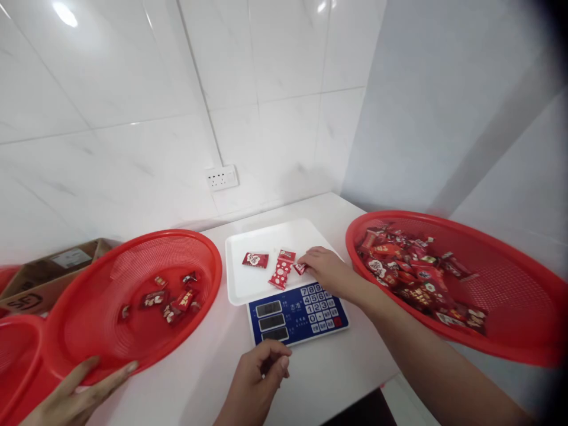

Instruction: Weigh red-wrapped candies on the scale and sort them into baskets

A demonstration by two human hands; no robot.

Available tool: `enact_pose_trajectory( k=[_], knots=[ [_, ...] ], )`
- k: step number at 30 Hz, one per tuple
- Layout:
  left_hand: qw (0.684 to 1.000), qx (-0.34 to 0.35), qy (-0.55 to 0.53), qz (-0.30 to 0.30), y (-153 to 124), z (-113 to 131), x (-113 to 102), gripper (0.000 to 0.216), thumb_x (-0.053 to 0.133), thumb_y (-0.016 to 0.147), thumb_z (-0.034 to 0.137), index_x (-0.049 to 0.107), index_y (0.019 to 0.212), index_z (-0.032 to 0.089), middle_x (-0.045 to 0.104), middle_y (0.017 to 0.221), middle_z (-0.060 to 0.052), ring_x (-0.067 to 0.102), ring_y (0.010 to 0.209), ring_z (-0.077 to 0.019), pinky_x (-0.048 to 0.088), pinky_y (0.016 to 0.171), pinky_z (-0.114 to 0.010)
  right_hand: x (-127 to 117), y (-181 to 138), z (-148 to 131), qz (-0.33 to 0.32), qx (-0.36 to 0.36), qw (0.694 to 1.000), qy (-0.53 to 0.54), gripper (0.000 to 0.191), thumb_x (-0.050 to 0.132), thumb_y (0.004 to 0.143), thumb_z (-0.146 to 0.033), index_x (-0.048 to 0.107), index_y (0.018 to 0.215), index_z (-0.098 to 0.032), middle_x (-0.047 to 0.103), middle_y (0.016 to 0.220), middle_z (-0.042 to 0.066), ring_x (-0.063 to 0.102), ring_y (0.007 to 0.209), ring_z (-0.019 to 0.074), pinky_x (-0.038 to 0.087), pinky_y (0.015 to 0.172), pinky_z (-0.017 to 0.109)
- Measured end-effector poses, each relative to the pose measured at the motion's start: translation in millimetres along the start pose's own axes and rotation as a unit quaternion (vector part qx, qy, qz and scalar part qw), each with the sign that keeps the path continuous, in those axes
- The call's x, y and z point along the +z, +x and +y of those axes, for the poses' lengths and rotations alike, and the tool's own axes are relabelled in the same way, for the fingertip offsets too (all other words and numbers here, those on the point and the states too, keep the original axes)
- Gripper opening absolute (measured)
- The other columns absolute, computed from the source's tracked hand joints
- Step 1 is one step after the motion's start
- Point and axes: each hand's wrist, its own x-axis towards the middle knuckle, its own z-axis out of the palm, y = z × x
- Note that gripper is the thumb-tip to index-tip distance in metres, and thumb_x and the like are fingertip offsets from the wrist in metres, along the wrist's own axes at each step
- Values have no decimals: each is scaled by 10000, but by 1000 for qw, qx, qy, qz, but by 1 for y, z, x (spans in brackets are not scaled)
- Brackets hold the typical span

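Your right hand point(326, 269) reaches onto the white tray point(246, 287) of the scale point(295, 316), fingertips at a small red sweet point(300, 268) beside a spotted packet point(281, 273). Your left hand point(260, 378) sits loosely curled over the surface point(346, 361), just before the keypad. Another person's hand point(80, 393) touches the left red basket point(89, 307). The right basket point(515, 278) holds a heap of wrapped sweets.

Our right hand point(326, 269) is bare, and so is the forearm point(426, 361) behind it, which runs off toward 4 o'clock as far as the frame's edge, slim at the wrist and broadening toward the elbow. Our left hand point(257, 381), at 6 o'clock, is bare as well down to the wrist. Its fingers point(270, 350) are short and rounded, and the thumbnail point(284, 361) is cut close and plain.
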Motion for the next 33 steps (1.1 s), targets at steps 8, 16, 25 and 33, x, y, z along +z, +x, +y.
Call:
enact_pose_trajectory(
  k=[8, 16, 25, 33],
  knots=[
    [993, 89, -58, 43, 28, 42, -3, 369, 515, 797, 499, 540, 1023, 209, 585, 783, -1, 505, 646, -116, 412, 578, -235, -16, -36, -45, -85, 47, 921, 377, 339, 349, 912, -344, 443, 1219, -234, 656, 772, -18, 601, 771, 156, 471, 727, 299],
    [992, 82, -85, 44, 45, 56, 7, 271, 542, 803, 428, 513, 707, 177, 509, 612, 39, 454, 556, -86, 383, 532, -209, -13, -48, -65, -82, 63, 928, 358, 315, 407, 883, -377, 523, 1123, -209, 650, 898, 18, 578, 817, 167, 464, 690, 284],
    [941, 215, 214, 149, 41, 40, 1, 244, 465, 861, 329, 569, 1050, 216, 642, 984, -58, 539, 941, -200, 435, 848, -377, -6, -30, -22, 125, 118, 977, 124, 289, 445, 862, -325, 626, 1066, -227, 673, 1069, 58, 618, 946, 226, 485, 824, 361],
    [842, 283, 452, 86, 74, 48, -12, 360, 452, 870, 368, 555, 1190, 237, 614, 1209, -50, 335, 1267, -318, 211, 1033, -612, -2, -26, -16, 68, 61, 994, 57, 388, 372, 875, -248, 567, 1205, -192, 546, 1288, 90, 490, 1191, 202, 388, 1010, 388]
  ],
)
